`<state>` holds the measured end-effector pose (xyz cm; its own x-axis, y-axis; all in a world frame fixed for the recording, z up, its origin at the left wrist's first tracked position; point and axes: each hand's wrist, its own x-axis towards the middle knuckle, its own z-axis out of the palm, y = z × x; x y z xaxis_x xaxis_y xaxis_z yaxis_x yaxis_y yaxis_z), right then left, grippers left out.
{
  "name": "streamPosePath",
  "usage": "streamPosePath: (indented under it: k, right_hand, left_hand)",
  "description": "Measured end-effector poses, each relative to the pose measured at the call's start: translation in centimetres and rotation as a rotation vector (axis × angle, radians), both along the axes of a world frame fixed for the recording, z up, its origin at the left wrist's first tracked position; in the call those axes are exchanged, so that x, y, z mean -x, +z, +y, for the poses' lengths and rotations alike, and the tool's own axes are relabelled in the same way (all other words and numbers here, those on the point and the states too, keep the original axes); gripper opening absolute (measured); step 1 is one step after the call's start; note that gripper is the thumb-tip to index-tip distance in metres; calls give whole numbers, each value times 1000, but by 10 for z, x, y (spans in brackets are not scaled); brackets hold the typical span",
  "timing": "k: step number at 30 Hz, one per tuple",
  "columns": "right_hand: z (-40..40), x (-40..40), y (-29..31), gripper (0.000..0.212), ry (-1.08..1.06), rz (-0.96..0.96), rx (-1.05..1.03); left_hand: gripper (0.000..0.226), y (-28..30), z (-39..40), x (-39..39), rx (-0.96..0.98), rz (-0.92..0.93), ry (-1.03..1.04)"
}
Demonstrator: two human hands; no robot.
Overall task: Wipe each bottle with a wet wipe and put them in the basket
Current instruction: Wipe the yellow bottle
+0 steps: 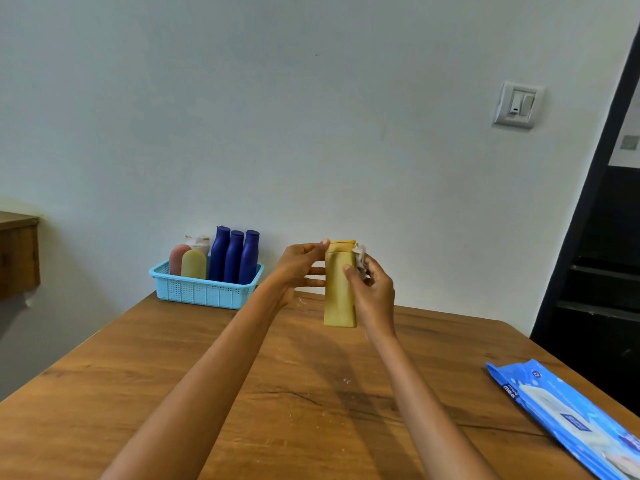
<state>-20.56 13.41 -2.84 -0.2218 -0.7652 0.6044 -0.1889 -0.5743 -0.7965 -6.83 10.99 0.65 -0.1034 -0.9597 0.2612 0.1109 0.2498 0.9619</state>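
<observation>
Holding the yellow bottle (340, 292) up above the table (207, 393), you have both hands on it. Your left hand (300, 268) grips its left side, with the thumb up by the cap and the fingers curled round the back. Your right hand (372, 289) is on its right side. That hand pinches a crumpled wipe (360, 259) and presses it against the bottle near the top. The bottle stands straight up between your two hands, cap at the top.

Off to the left of your left hand, and farther from you, sits the basket (204, 291) at the far edge of the table. It is light blue. Inside it stand three blue bottles (235, 259) in a row. Next to them are a pink bottle (177, 259), a small yellow one (194, 265) and a white one (198, 242) behind those.

To the right of your right hand, and nearer to you, a blue pack of wipes (568, 420) lies flat on the table. It is well apart from your hands.
</observation>
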Motion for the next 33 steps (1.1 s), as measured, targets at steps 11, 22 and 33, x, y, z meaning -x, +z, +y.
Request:
streamPosePath:
  k: [11, 22, 33]
  right_hand:
    - [-2, 7, 4, 37, 158, -171, -68]
    - [2, -5, 6, 33, 134, 4, 3]
    - [5, 4, 7, 7, -33, 200, 230]
  left_hand:
    - [13, -2, 2, -6, 27, 78, -224]
    - [21, 3, 8, -9, 86, 94, -333]
    - [30, 0, 5, -8, 56, 51, -232]
